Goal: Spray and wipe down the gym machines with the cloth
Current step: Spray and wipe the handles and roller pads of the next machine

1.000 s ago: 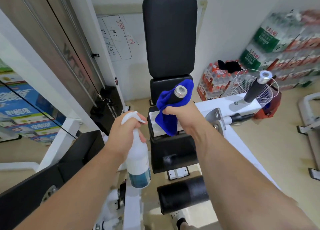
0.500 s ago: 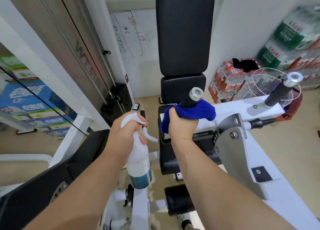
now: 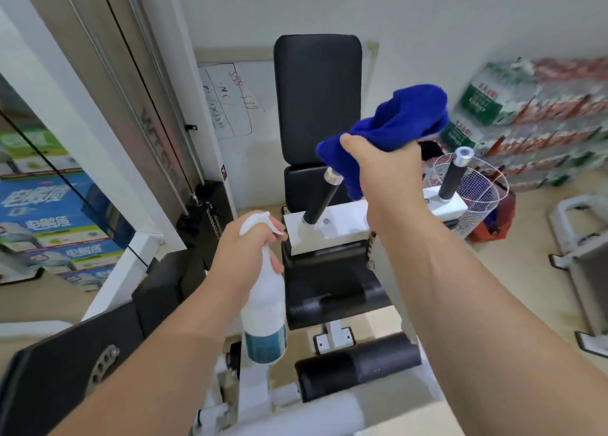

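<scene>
A gym machine with a black upright back pad and black seat stands in front of me. Its white crossbar carries two black handles with silver caps: the left handle and the right handle. My right hand grips a blue cloth, lifted in the air above the crossbar, between the two handles and off both. My left hand holds a white spray bottle upright, just left of the seat.
A weight stack tower with cables rises at left beside a mirror. A white wire basket and stacked packs of bottled water stand at right. A black roller pad lies below. Another machine frame is at far right.
My right hand has lifted the blue cloth off the left handle and moved it up and to the right. The spray bottle has stayed about where it was.
</scene>
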